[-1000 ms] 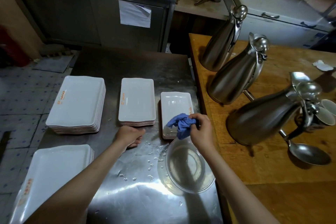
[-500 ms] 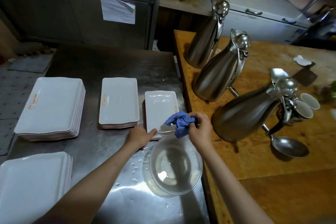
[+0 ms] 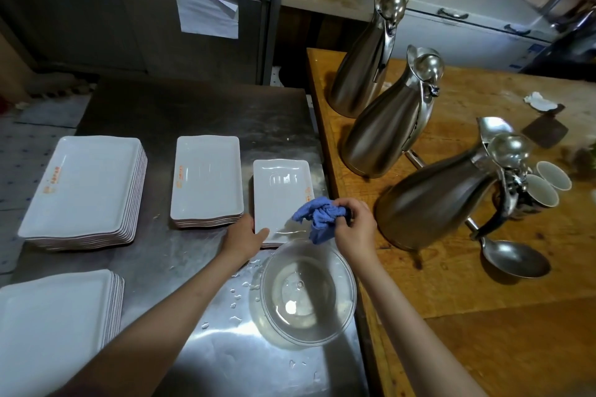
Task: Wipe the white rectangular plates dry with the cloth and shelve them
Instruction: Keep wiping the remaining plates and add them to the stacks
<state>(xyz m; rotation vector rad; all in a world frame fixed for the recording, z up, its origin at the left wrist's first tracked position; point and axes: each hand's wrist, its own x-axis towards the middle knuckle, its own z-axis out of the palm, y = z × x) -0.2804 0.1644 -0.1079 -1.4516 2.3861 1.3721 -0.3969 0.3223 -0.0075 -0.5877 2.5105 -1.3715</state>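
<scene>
Seen from the head camera: right hand (image 3: 353, 229) bunched around the blue cloth (image 3: 319, 219), fingers curled and clamped on it, held over the near right corner of the small rectangular plate (image 3: 280, 193); left hand (image 3: 243, 237) at the near left corner of that same plate, thumb laid along the near edge, remaining fingers hidden under the hand, so hard to say whether gripping or only pressing; plate lying flat on the steel table (image 3: 193, 113), close to the table's right edge and just behind the clear bowl (image 3: 306, 293).

Risks, as a judgement only: water drops (image 3: 238, 292) scattered on the steel near the bowl, so probably a slippery plate, likely to slide out of a one-corner hold when lifted; bowl touching or nearly touching the plate's near edge, so easy to knock with a wrist or with the plate itself, and to spill if any water inside; cloth crumpled into a ball, so only a small face for wiping, with damp streaks possibly left; steel jugs (image 3: 429, 196) near on the wooden counter (image 3: 451, 300), within reach of a wide elbow swing.

Other stacks, the middle stack (image 3: 206, 177) and the large stack (image 3: 84, 187), well apart to the left; not yet shelved; no shelf recognisable anywhere.
</scene>
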